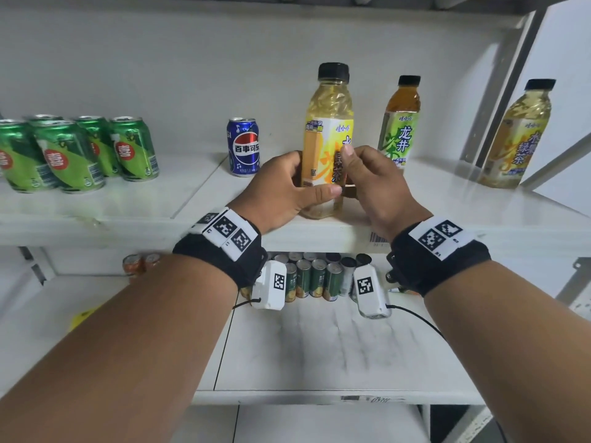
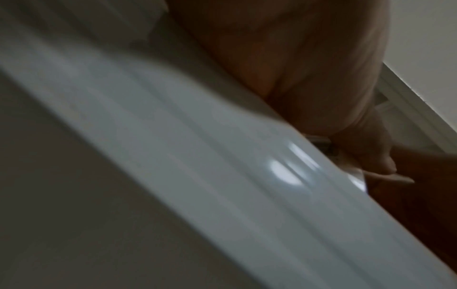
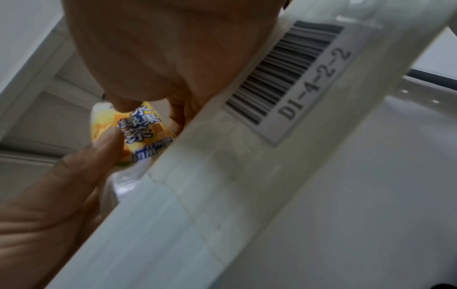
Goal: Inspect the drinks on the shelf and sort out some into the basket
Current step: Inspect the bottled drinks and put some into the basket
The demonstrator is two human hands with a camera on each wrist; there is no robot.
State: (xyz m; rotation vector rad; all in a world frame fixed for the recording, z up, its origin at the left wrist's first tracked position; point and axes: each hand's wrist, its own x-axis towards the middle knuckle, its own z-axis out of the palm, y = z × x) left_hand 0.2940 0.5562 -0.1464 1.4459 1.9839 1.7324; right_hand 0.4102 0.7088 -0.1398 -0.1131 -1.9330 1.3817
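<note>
A yellow-labelled tea bottle (image 1: 327, 123) with a black cap stands upright near the front edge of the white middle shelf (image 1: 160, 215). My left hand (image 1: 289, 183) grips its lower part, thumb across the front. My right hand (image 1: 361, 177) holds the label side, fingers curled round it. In the right wrist view the same bottle (image 3: 146, 133) shows between my fingers behind the shelf edge. The left wrist view is dark and blurred, showing only my left hand (image 2: 309, 78) above the shelf lip. No basket is in view.
Two more tea bottles (image 1: 399, 123) (image 1: 511, 135) stand to the right. A blue cola can (image 1: 243, 148) and several green cans (image 1: 76, 151) stand to the left. Several cans (image 1: 316, 276) fill the back of the lower shelf. A barcode tag (image 3: 284, 78) is on the shelf edge.
</note>
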